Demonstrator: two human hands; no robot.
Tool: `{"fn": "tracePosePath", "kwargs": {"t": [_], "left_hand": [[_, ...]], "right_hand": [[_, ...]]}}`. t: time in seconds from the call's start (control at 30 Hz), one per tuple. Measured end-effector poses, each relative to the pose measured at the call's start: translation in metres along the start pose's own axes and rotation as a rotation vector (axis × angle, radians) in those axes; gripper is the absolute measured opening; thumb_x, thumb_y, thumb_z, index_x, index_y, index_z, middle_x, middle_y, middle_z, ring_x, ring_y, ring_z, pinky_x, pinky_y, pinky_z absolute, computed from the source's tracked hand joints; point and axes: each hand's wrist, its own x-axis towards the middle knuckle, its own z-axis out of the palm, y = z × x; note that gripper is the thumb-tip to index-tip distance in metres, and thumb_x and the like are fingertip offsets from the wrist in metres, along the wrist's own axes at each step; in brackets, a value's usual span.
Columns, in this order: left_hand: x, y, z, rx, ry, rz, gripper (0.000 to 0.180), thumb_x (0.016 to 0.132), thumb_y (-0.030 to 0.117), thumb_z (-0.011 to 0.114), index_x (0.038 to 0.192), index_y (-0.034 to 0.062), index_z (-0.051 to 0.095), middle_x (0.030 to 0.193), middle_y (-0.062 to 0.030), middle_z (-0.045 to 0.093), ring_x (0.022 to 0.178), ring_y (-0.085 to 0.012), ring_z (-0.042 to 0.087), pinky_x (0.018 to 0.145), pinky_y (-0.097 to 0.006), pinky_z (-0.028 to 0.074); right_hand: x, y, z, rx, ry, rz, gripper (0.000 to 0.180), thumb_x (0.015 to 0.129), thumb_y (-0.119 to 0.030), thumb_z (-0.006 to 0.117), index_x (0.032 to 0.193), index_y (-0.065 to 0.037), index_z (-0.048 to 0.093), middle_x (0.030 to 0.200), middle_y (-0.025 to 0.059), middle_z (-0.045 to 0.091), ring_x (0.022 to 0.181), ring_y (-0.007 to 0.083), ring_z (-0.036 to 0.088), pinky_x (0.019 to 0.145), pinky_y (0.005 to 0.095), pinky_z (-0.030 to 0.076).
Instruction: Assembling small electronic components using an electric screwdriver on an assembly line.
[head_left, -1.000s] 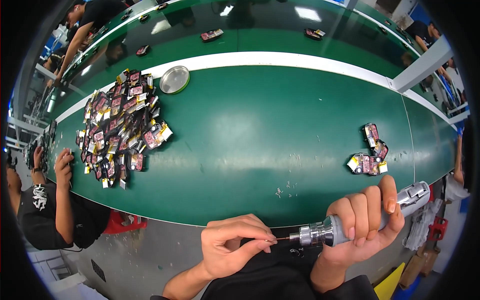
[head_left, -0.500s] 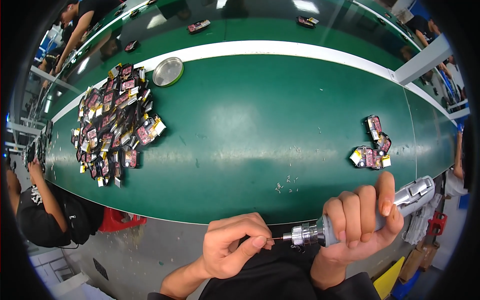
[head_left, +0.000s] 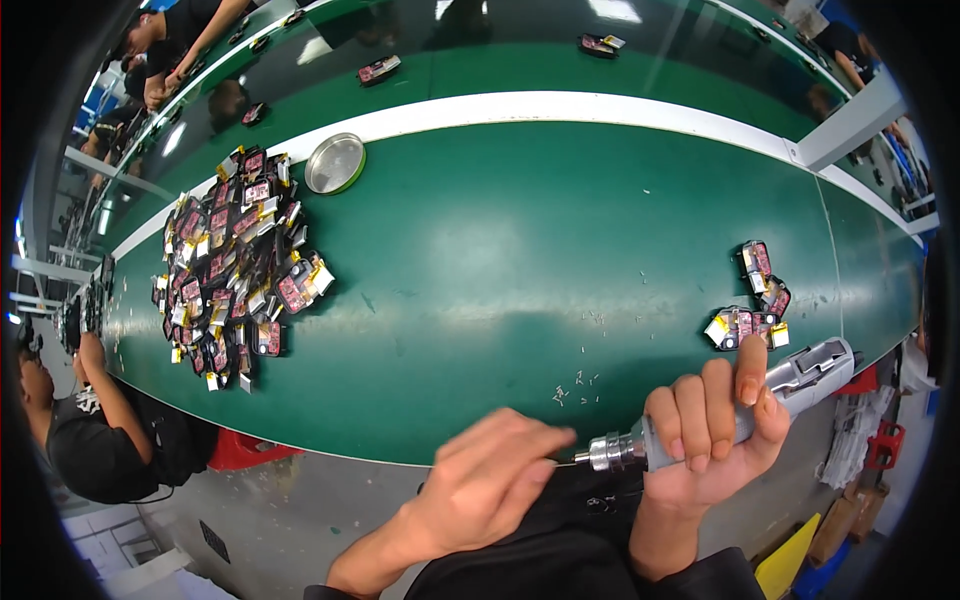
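A grey electric screwdriver (head_left: 795, 385) lies across my right hand (head_left: 710, 430), whose fingers are wrapped round its body. Its silver, ribbed nose (head_left: 618, 450) points left, and a thin bit sticks out of it. Beside the bit is my left hand (head_left: 490, 475), slightly blurred, with index finger and thumb stretched apart around the bit's tip. Whether the thumb touches the bit, I cannot tell. Small pale bits, perhaps screws (head_left: 575, 388), are scattered on the green table (head_left: 470, 250) beyond my hands.
At the left is a heap of small black-cased circuit boards with batteries (head_left: 225, 260); several more boards (head_left: 757, 262) sit at the right. A round, shallow tin (head_left: 336, 163) stands near the white rail (head_left: 560, 105). Co-workers are at the far left, one in a black cap (head_left: 95, 455).
My left fingers have come out of their pinch on the bit and spread. The screwdriver has stayed in my right hand, tilted a little differently. The whole view has shifted slightly.
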Motion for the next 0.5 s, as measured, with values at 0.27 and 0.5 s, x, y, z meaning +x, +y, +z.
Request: {"fn": "tracePosePath", "kwargs": {"t": [0.27, 0.5], "left_hand": [[0.072, -0.024, -0.131, 0.601, 0.374, -0.058, 0.02, 0.093, 0.002, 0.043, 0.098, -0.0052, 0.062, 0.077, -0.0068, 0.062, 0.064, -0.0114, 0.052, 0.058, -0.024, 0.04], [0.18, -0.126, -0.309, 1.213, 0.323, -0.484, 0.028, 0.081, 0.022, 0.063, 0.102, 0.0032, 0.059, 0.09, -0.0187, 0.067, 0.089, -0.0372, 0.064, 0.079, -0.045, 0.05]], "right_hand": [[-0.002, -0.006, -0.025, 0.013, 0.249, -0.084, 0.009, 0.089, -0.015, 0.046, 0.085, -0.008, 0.041, 0.053, 0.0004, 0.036, 0.041, 0.011, 0.035, 0.048, 0.0297, 0.036], [-0.008, -0.01, -0.029, 0.038, 0.163, 0.008, 0.012, 0.09, -0.016, 0.051, 0.087, -0.007, 0.043, 0.057, 0.0004, 0.036, 0.047, 0.0116, 0.036, 0.053, 0.0285, 0.034]]}}
